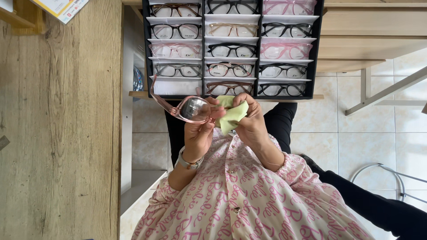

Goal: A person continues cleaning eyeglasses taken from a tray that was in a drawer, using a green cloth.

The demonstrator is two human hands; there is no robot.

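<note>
My left hand (pixel 199 133) holds a pair of pink translucent glasses (pixel 187 109) by the frame near the bridge, one temple arm sticking out up and to the left. My right hand (pixel 251 120) presses a pale green cleaning cloth (pixel 233 114) against the right side of the glasses, which the cloth and fingers hide. Both hands are raised in front of my chest, just below a black display tray (pixel 316 53) with three columns of glasses in several colours. One slot at the tray's lower left (pixel 173 87) is empty.
A wooden table surface (pixel 58 133) fills the left side, with a printed leaflet (pixel 62 8) at its top edge. Wooden shelving (pixel 369 35) sits at the upper right. Tiled floor (pixel 347 133) and a metal frame (pixel 387 91) lie to the right. A watch is on my left wrist.
</note>
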